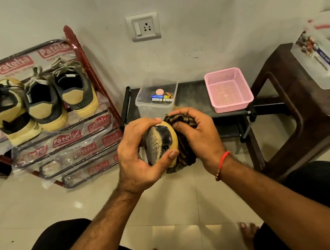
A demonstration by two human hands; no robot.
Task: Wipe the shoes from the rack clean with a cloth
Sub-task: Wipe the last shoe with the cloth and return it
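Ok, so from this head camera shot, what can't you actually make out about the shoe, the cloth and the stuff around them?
- Shoe in the head view: only its sole end shows; the left hand covers the rest.
- Cloth: mostly hidden under the right hand and behind the shoe.
- Clear box: contents too small to identify.
- Container on the stool: cut off by the right edge.
- Rack: lower shelves blurred by plastic wrap.

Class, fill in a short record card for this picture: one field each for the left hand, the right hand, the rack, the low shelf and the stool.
left hand: left hand grips the shoe, sole up
right hand: right hand holds the cloth against the shoe
rack: shoe rack carries three shoes on its top tier
low shelf: clear tub and pink basket
stool: brown stool bears a clear box
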